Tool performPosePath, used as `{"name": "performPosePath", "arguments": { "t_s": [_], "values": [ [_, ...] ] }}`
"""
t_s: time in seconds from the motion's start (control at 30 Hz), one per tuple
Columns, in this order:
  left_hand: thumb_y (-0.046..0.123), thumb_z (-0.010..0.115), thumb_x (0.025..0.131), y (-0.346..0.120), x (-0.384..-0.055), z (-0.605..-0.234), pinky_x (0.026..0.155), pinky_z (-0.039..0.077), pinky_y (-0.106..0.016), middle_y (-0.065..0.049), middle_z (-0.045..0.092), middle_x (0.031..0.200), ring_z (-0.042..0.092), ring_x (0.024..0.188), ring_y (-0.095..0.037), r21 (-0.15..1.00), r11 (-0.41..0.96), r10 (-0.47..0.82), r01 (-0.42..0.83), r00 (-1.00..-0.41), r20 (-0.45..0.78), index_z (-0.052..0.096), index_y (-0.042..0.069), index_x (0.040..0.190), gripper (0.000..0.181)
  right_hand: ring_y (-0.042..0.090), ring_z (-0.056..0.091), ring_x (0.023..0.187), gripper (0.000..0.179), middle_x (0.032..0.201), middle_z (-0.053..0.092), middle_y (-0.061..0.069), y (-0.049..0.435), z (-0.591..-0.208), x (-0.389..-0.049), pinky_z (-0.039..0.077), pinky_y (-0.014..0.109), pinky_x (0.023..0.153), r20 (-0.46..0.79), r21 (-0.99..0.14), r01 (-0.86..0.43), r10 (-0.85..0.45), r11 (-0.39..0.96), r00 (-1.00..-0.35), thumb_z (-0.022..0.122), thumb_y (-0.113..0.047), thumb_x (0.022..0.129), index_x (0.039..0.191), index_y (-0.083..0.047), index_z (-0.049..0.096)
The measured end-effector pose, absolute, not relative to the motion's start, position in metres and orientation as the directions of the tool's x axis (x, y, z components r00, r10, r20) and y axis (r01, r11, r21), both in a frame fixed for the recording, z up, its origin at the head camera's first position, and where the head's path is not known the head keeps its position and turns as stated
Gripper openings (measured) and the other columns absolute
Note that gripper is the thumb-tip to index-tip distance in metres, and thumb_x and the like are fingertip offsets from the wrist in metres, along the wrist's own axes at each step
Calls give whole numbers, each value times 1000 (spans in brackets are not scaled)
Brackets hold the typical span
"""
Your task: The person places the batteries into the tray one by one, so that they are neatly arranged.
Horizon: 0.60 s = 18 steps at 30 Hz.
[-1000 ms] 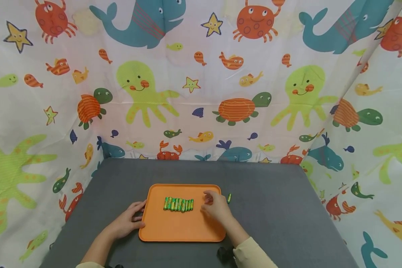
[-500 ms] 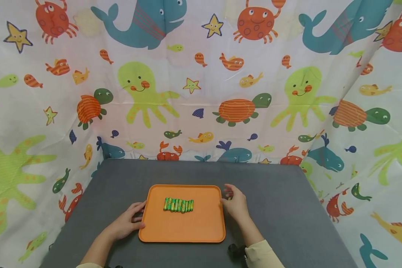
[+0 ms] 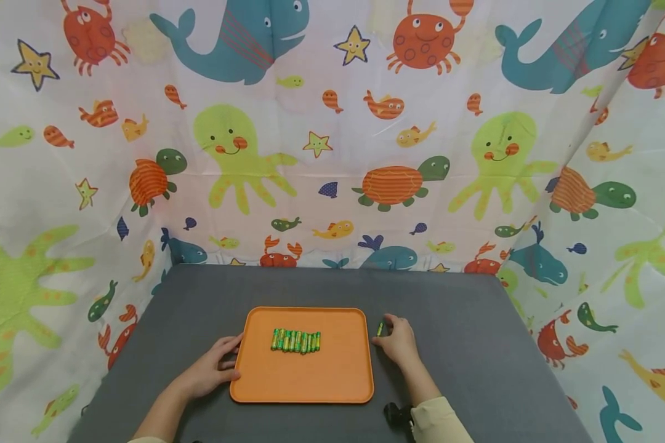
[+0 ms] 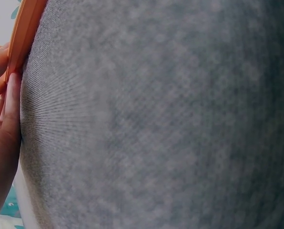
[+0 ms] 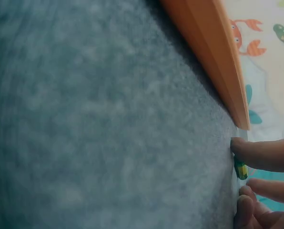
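Several green-and-yellow batteries [image 3: 295,341] lie side by side in a row on an orange tray [image 3: 302,384]. My left hand [image 3: 207,369] rests against the tray's left edge, its thumb and fingers spread along the rim; in the left wrist view the fingers [image 4: 12,102] touch the tray's outer wall. Beyond the tray's right edge, a single battery [image 3: 380,329] lies on the table. My right hand [image 3: 401,344] is around it, thumb on the near side and fingers on the far side. The right wrist view shows this battery [image 5: 241,169] between thumb and fingers, right at the thumb.
The table has a dark grey cloth [image 3: 449,369] over it. A curtain [image 3: 332,172] printed with sea animals surrounds its back and sides. A black device [image 3: 397,415] sits at my right wrist, beside a pale sleeve [image 3: 440,421].
My right hand has moved right from over the tray to the single battery beside it, with fingers now either side of it. The left hand and the tray have stayed put.
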<state>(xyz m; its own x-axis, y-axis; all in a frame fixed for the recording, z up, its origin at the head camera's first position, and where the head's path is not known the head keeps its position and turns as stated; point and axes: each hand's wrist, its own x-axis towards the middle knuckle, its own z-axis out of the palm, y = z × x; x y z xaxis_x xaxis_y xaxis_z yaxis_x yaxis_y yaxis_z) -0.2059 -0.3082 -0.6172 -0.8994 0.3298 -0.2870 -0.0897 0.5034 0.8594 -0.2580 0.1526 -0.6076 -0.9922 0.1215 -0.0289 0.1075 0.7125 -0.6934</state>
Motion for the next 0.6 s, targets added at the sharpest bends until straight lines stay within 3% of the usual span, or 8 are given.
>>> {"name": "performPosePath", "arguments": {
  "t_s": [0.37,0.6],
  "values": [
    [22,78,88,-307,-206,-614,104,52,-44,-17,26,157,42,139,-41,869,486,346,-91,-893,-288,22,12,162,94,31,64,101,51,112,65,17,157,-610,-257,56,46,83,-38,-713,118,129,692,-991,86,-12,79,126,-1,68],
    [23,77,90,-307,-204,-614,104,52,-40,-18,25,157,40,140,-43,882,467,377,-70,-886,-270,20,10,163,93,25,71,99,53,111,72,12,152,-605,-254,61,36,78,-3,-863,80,153,498,-988,84,-9,82,131,-2,65]
  ]
}}
